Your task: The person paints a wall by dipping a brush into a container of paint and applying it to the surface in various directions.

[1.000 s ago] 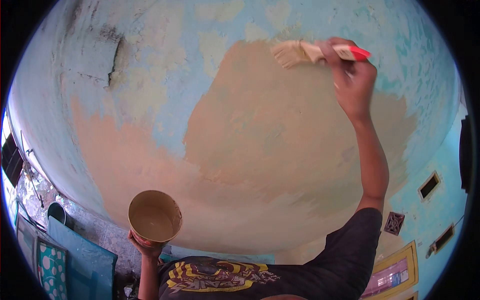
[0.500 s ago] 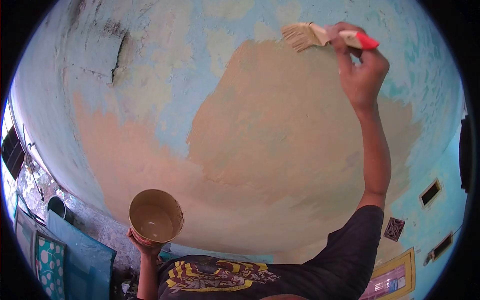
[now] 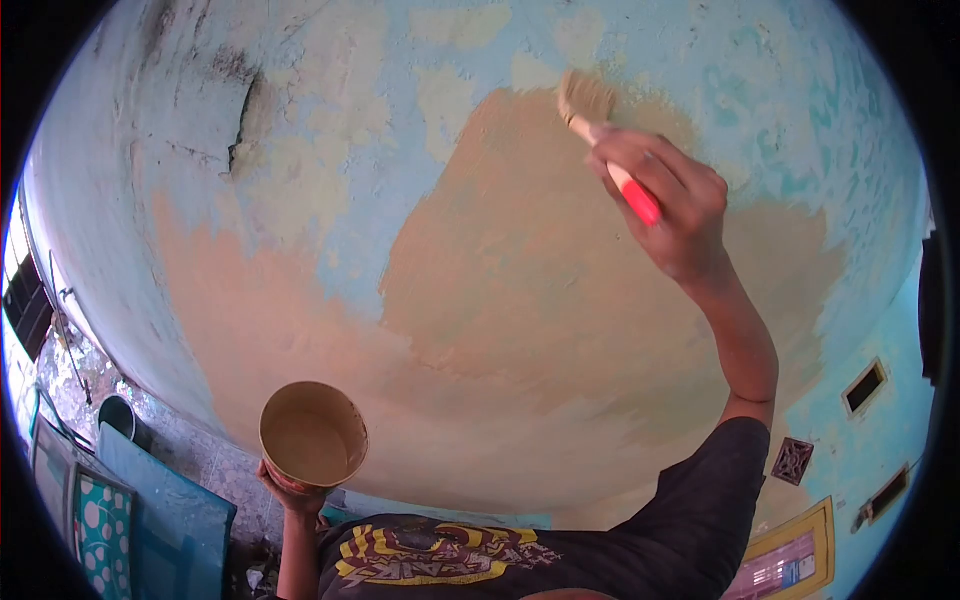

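My right hand [image 3: 668, 200] is closed round the handle of a paintbrush [image 3: 633, 190], which has a red end. Its bristles press on the wall [image 3: 380, 120] at the upper edge of a tan painted patch [image 3: 560, 250]. Old blue paint with pale, worn blotches surrounds that patch. Low on the left, my left hand [image 3: 292, 490] grips a paint bucket [image 3: 362, 440] from below and the side. Tan paint [image 3: 312, 440] shows inside it, and the bucket's mouth faces me.
Blue boards [image 3: 165, 500] and a dotted teal panel [image 3: 105, 540] lean at lower left, beside a dark bucket [image 3: 118, 415]. A crack [image 3: 240, 120] runs down the wall's upper left. At lower right are vent openings [image 3: 864, 387] and a yellow-framed window [image 3: 825, 540].
My right hand has moved down and left, and the brush has turned so its bristles point up. Fresh tan paint shows on the blue to the right of the bristles. The held bucket stays nearly still.
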Demonstrator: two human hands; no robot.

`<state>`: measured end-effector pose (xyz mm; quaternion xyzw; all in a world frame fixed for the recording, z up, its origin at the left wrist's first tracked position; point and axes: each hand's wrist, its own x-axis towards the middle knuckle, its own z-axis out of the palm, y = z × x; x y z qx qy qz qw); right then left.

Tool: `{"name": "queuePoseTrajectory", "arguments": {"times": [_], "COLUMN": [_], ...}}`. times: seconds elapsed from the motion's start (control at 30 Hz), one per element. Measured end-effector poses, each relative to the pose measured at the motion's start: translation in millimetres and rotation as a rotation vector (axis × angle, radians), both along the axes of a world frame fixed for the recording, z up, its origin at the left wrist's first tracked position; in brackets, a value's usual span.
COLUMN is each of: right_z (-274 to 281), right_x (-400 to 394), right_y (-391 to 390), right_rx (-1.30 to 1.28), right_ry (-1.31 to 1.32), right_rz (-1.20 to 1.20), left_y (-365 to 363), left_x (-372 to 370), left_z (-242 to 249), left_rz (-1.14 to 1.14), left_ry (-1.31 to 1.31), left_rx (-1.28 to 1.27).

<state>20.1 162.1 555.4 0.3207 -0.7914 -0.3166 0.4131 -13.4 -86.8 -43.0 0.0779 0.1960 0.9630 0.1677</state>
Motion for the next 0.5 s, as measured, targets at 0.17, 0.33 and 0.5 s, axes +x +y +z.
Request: {"name": "queuePoseTrajectory", "arguments": {"times": [0.17,0.33,0.5], "right_z": [2.5,-3.7,-17.0], "right_x": [-2.5,-4.3,0.5], "right_y": [6.1,4.3,8.0], "right_rx": [0.052,-0.022,0.02], "right_ry": [0.126,0.069,-0.05], "right_rz": [0.126,0.104,0.076], "left_y": [-3.5,-2.8,-0.5], "left_x": [4.3,0.7,1.0], "left_z": [10.7,-1.6,1.0], "left_rz": [-0.199,-0.154,-0.092], "left_ry": [-0.14,-0.191,-0.194], "left_rx": [0.24,0.221,0.185]}}
